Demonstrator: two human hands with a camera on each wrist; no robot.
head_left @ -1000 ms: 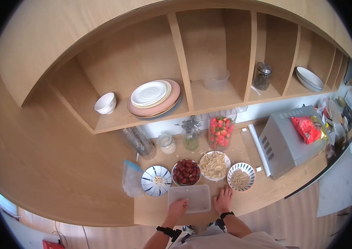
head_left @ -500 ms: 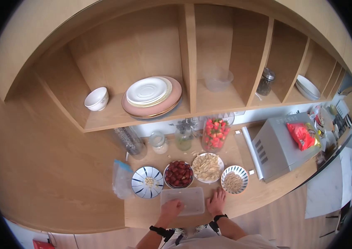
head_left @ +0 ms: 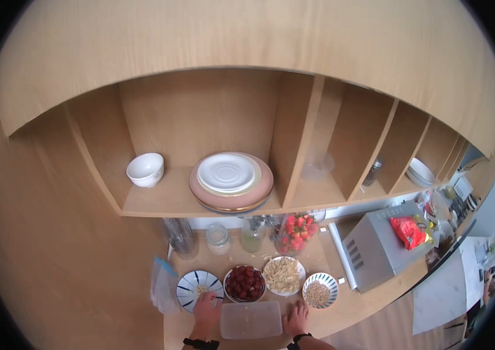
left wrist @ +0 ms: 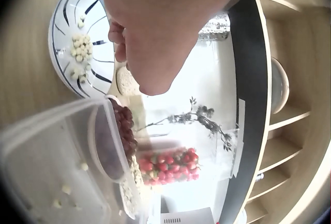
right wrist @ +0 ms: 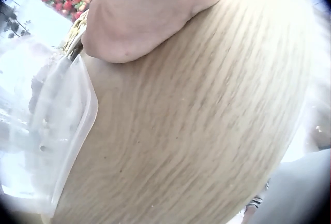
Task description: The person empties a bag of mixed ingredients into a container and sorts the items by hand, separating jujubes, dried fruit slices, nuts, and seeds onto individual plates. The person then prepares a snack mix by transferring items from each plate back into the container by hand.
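My left hand [head_left: 206, 310] is over the right front part of the blue-striped plate [head_left: 185, 290], fingers loosely bent and nothing visible in them. In the left wrist view, the hand [left wrist: 150, 38] is beside a pile of small pale pieces [left wrist: 81, 48] on that plate. A clear plastic box [head_left: 251, 320] with a few pale pieces inside stands between my hands. My right hand [head_left: 296, 319] rests on the wooden table at the box's right edge, fingers spread forward; the right wrist view shows only its heel [right wrist: 129, 32], fingertips hidden.
Behind the box are a bowl of dark red fruit [head_left: 244, 283], a plate of pale slices [head_left: 283, 275] and a striped bowl of small bits [head_left: 318, 293]. Jars and a strawberry container [head_left: 297, 232] stand behind them, below a shelf. A grey appliance [head_left: 376, 251] is at right.
My left hand has moved from over the clear box left to the striped plate. The right hand stays beside the box. The head view has tilted up and shifted.
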